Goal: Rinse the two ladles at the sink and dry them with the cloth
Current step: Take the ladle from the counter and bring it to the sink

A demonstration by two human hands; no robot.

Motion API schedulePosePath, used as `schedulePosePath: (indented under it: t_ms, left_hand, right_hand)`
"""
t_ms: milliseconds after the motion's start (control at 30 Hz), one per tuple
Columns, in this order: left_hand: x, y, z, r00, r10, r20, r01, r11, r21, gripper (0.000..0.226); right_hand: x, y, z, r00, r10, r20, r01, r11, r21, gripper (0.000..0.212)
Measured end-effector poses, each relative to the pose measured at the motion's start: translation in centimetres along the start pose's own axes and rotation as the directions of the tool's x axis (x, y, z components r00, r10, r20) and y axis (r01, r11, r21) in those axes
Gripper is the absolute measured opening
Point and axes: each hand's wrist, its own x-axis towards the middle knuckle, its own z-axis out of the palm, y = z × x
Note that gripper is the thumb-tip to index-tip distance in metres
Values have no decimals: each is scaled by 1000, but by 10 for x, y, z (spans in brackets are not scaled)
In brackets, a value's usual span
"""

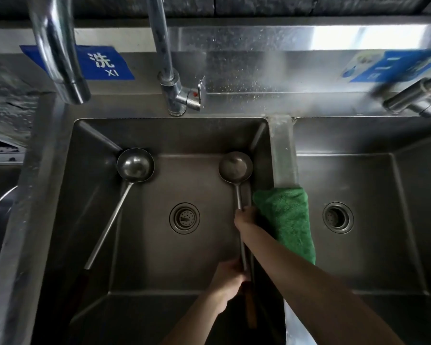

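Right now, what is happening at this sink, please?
A person is holding one ladle over the left basin with both hands. The left hand grips the shaft low, near the wooden handle, and the right hand holds it higher up. The second ladle leans untouched in the basin's far left corner. A green cloth hangs over the divider between the basins. No water is visibly running from the tap.

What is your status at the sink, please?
Both hands, left and right, grip right ladle. Left ladle rests in basin. Green cloth on divider. Nothing blocking.
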Motion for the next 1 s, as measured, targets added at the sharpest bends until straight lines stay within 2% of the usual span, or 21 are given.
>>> schedulePosePath:
  t_ms: [100,267,367,533,633,667,800,1000]
  left_hand:
    - [4,-11,8,995,-23,93,20,999,36,36]
    - [2,-22,6,994,-38,104,36,999,17,37]
    - [-15,-12,-10,994,1,114,-3,1000,22,24]
    - [-26,1,-66,997,71,1,-71,997,-29,61]
    - [-34,18,-105,988,140,-72,-146,985,-93,71]
    - [-33,23,-118,978,181,-101,-193,974,-121,73]
    - [-50,62,-163,912,356,-205,-373,927,-50,81]
    - [-84,146,-211,756,617,-216,-565,783,260,89]
  right_hand:
    - [6,3,2,1000,-15,12,15,998,56,26]
    - [6,6,2,999,-43,-9,43,999,20,24]
    - [-5,1,-3,997,-68,-29,65,995,-77,33]
    - [-37,-19,-12,982,-191,0,190,978,-90,48]
    - [-58,-34,-15,954,-299,-10,296,949,-109,57]
    - [-63,-41,-17,943,-333,-18,328,935,-131,61]
    - [-93,-66,-25,897,-439,-47,425,888,-174,73]
    - [-122,-112,-38,814,-572,-100,551,815,-179,85]
